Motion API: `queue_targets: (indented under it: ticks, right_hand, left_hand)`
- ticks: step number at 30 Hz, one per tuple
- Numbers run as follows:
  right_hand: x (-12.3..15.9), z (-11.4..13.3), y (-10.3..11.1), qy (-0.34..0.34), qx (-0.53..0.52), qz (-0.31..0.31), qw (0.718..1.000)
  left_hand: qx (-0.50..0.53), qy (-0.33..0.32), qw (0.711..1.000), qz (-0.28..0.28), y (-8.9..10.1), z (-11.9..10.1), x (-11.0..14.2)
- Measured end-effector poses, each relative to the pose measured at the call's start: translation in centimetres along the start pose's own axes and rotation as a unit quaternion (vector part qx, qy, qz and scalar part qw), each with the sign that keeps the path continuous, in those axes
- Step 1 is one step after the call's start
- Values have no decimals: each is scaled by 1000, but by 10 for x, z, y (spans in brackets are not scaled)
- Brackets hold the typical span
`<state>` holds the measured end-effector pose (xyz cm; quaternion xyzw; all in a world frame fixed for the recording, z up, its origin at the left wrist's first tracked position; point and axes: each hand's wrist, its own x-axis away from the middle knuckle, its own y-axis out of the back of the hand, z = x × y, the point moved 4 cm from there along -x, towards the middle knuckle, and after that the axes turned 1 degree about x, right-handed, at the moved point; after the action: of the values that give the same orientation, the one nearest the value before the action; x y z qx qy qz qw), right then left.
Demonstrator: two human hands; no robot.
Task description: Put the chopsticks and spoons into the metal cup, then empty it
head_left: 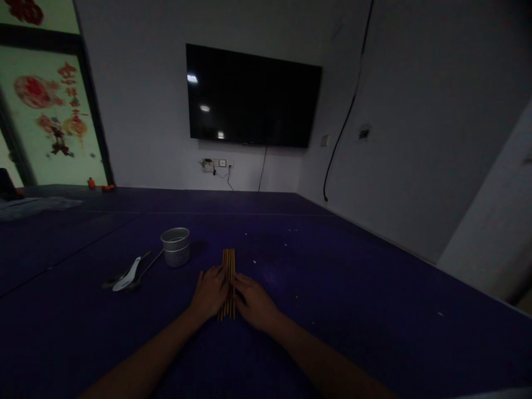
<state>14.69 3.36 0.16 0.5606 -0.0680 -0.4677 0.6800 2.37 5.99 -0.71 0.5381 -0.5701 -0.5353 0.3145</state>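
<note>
A bundle of several wooden chopsticks [228, 260] lies on the dark purple table [353, 288], pointing away from me. My left hand [210, 293] rests flat against the bundle's left side, fingers stretched forward. My right hand [253, 302] lies on the right side, fingers extended and touching the sticks. Both hands press the bundle between them; the near half of the sticks is partly hidden by my fingers.
A small metal cup [175, 246] stands left of the chopsticks. A white ceramic spoon [127, 277] and metal spoons [143, 271] lie further left. A black TV [251, 97] hangs on the far wall. The room is dim.
</note>
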Motion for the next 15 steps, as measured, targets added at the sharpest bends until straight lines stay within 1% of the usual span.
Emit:
queue_targets:
  ticks: [15]
  right_hand:
    - [-1, -6, -5, -12, 33, 18, 999]
  left_hand:
    - [4, -7, 1000, 6, 2, -1, 3]
